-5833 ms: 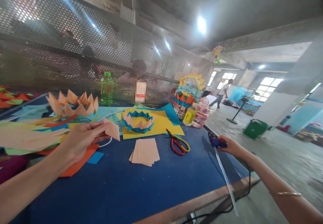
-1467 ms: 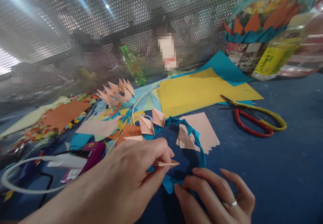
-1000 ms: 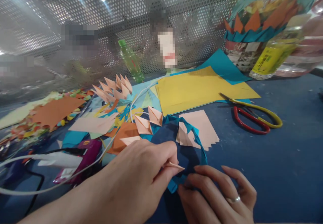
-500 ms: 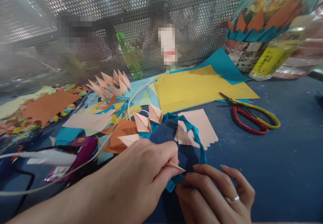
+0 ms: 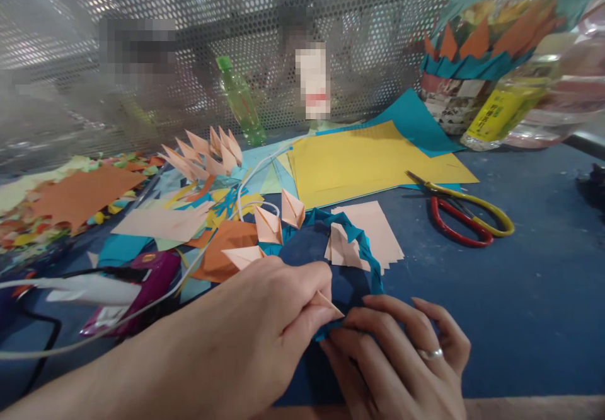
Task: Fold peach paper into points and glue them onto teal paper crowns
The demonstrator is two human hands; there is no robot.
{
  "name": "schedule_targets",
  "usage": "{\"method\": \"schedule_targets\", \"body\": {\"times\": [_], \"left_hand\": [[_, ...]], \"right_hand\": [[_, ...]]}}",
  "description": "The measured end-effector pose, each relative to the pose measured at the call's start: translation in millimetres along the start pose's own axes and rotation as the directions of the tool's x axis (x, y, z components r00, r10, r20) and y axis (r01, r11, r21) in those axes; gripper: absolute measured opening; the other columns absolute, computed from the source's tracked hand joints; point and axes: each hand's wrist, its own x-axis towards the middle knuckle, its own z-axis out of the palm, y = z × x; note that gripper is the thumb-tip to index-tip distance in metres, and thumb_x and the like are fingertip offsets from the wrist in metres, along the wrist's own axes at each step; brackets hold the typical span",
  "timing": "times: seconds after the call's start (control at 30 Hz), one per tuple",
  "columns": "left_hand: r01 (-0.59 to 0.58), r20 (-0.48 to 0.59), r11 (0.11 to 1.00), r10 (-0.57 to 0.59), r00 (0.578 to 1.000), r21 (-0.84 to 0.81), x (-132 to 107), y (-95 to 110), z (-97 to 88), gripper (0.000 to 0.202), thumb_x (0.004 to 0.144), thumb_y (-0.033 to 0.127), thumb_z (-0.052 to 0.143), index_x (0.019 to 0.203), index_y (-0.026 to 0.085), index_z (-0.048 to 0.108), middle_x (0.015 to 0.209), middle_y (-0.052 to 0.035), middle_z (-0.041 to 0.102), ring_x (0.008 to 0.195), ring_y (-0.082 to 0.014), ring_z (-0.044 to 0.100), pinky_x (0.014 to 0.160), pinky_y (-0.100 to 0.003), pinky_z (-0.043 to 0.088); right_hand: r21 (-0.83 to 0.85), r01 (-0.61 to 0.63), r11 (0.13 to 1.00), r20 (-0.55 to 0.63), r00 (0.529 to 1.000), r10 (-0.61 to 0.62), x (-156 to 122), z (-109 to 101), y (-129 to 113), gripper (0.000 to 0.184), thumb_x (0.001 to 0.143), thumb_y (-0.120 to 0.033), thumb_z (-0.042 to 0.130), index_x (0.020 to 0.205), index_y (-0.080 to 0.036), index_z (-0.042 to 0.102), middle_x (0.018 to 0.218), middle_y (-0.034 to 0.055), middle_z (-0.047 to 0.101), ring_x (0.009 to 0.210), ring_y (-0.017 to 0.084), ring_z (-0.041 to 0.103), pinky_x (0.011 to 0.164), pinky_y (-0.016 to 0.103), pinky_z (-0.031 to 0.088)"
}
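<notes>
One folded peach paper point (image 5: pixel 326 303) sits pinched between the thumb and fingertips of my left hand (image 5: pixel 265 325), pressed against the near edge of the teal paper ring (image 5: pixel 363 253) on the blue table (image 5: pixel 520 294). My right hand (image 5: pixel 401 360) lies just beside it, fingertips holding the ring's near edge down flat rather than closing around anything. I see three more peach points (image 5: pixel 278 218) already standing on the ring's far-left arc. Just behind the ring lies a stack of peach squares (image 5: pixel 378 234), then yellow sheets (image 5: pixel 363 161). Scissors (image 5: pixel 460 215) with red and yellow handles rest to the right. A glue gun (image 5: pixel 127 284) lies at the left among paper scraps.
</notes>
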Motion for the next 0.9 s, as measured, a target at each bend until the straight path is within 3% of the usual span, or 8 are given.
{"method": "schedule_targets", "body": {"times": [0.1, 0.3, 0.5, 0.9], "left_hand": [[0.012, -0.016, 1.000, -0.013, 1.000, -0.012, 1.8, 0.0, -2.0, 0.022, 0.099, 0.033, 0.041, 0.085, 0.025, 0.055, 0.077, 0.0043, 0.059, 0.070, -0.0141, 0.053, 0.061, -0.028, 0.030], [0.077, 0.080, 0.993, -0.069, 0.994, -0.093, 1.8, -3.8, -4.6, 0.029, 0.098, 0.042, 0.040, 0.079, 0.023, 0.052, 0.077, 0.0051, 0.060, 0.075, -0.0131, 0.055, 0.063, -0.026, 0.032], [0.083, 0.099, 0.973, -0.063, 0.993, -0.217, 7.4, 0.7, -11.2, 0.030, 0.097, 0.036, 0.043, 0.072, 0.021, 0.050, 0.066, 0.0070, 0.057, 0.062, -0.0100, 0.051, 0.058, -0.023, 0.033], [0.071, 0.102, 0.983, -0.054, 0.993, -0.171, 4.7, 3.8, -16.8, 0.029, 0.095, 0.033, 0.042, 0.069, 0.020, 0.048, 0.066, 0.0063, 0.057, 0.063, -0.0108, 0.053, 0.057, -0.024, 0.033]], "right_hand": [[-0.003, -0.007, 1.000, 0.001, 1.000, 0.007, 0.2, 1.0, 0.3, 0.022, 0.093, -0.030, 0.059, 0.071, -0.026, 0.066, 0.074, -0.0066, 0.073, 0.085, 0.017, 0.065, 0.096, 0.039, 0.029], [0.031, -0.062, 0.998, -0.024, 0.998, 0.062, 3.3, 0.0, -5.4, 0.024, 0.092, -0.026, 0.057, 0.070, -0.024, 0.064, 0.074, -0.0058, 0.071, 0.086, 0.017, 0.064, 0.098, 0.039, 0.026], [0.052, -0.054, 0.997, -0.034, 0.998, 0.056, 1.1, 0.5, -6.6, 0.021, 0.091, -0.024, 0.059, 0.070, -0.023, 0.063, 0.074, -0.0054, 0.071, 0.087, 0.017, 0.064, 0.099, 0.040, 0.026], [0.055, -0.036, 0.998, -0.055, 0.998, 0.039, 2.6, 1.1, -9.3, 0.022, 0.092, -0.022, 0.058, 0.071, -0.023, 0.065, 0.076, -0.0041, 0.071, 0.088, 0.016, 0.064, 0.099, 0.038, 0.027]]}}
